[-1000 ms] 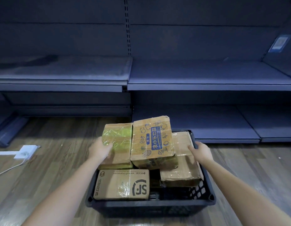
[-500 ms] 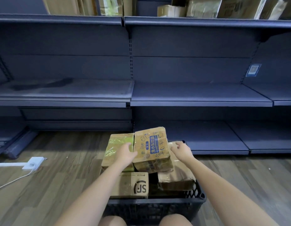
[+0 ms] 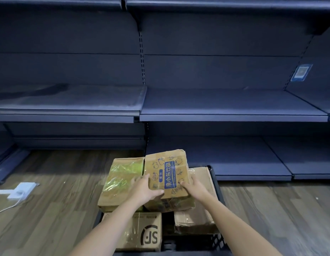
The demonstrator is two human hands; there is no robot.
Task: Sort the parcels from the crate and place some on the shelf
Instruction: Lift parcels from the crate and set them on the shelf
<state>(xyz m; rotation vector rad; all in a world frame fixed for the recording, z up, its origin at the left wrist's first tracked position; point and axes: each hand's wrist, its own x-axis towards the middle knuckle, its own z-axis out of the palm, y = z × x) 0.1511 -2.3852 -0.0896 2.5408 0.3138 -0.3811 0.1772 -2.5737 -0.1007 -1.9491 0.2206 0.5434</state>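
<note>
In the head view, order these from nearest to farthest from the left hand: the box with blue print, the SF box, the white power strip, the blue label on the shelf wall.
1. Box with blue print: the left hand grips its left edge.
2. SF box: just below the hand, in the crate.
3. White power strip: on the floor, far left.
4. Blue label: upper right, on the shelf wall.
</note>
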